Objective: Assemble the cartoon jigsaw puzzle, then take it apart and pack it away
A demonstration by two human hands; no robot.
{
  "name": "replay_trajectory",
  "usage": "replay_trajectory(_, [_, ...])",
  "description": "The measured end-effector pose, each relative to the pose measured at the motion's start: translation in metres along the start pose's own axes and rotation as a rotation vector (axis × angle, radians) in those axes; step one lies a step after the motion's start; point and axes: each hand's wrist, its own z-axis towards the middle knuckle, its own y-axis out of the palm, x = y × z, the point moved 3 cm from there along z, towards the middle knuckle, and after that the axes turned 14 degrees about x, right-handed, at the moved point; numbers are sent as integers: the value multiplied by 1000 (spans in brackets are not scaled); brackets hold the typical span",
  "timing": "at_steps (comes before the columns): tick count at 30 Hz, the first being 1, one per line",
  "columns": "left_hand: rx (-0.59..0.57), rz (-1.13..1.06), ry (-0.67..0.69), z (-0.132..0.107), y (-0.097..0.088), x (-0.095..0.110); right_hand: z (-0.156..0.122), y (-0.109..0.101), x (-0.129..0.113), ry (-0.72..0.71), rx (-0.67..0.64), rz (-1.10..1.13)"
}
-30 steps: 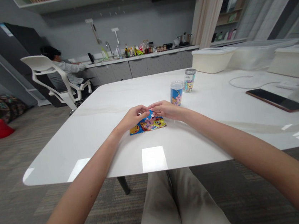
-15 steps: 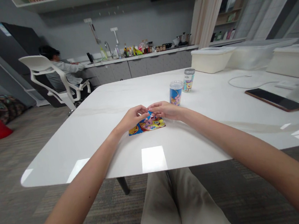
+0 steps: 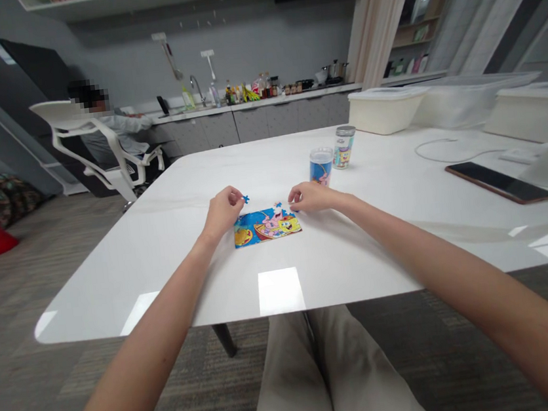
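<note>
A small SpongeBob jigsaw puzzle (image 3: 267,226) in blue, yellow and pink lies flat on the white table (image 3: 163,271). My left hand (image 3: 223,212) is just beyond its upper left corner, pinching a small blue puzzle piece (image 3: 245,199) at the fingertips. The curled fingers of my right hand (image 3: 310,196) touch the puzzle's upper right corner, and I cannot tell whether they hold anything. Past my right hand stand a clear cup with a blue printed sleeve (image 3: 321,168) and a cartoon-printed jar with a metal lid (image 3: 344,147).
White lidded storage boxes (image 3: 384,111) line the table's far right, near a dark phone (image 3: 501,182) and a thin white cable (image 3: 446,149). A co-worker (image 3: 114,132) sits in a white chair at the back left, before a kitchen counter (image 3: 252,102).
My hands have separated. The left has moved left, carrying the small blue piece off the puzzle, and the right has drawn back slightly, uncovering more of the picture.
</note>
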Motion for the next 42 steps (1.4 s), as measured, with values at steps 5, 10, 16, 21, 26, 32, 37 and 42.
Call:
replay_trajectory(5, [6,55,-10,5,-7,-12,0,5,-3,-77,40,-41])
replay_trajectory(10, [-26,74,-27,7,-7,-25,-2,8,-3,-113,127,-48])
replay_trajectory(16, [-104,153,130,8,-1,-29,-5,11,-7,-154,137,-56])
replay_trajectory(21, [-215,100,266,12,-13,-25,-5,8,-7,-122,132,-86])
replay_trajectory(26, [-439,98,338,8,-24,-23,-5,8,-7,-107,98,-46])
replay_trajectory(32, [-489,85,300,4,-19,-19,-2,14,-13,-162,85,40])
replay_trajectory(37, [-497,61,296,0,-13,-12,0,17,-20,-209,116,94])
replay_trajectory(42, [-487,22,263,-4,-7,-7,-4,19,-30,-319,125,136])
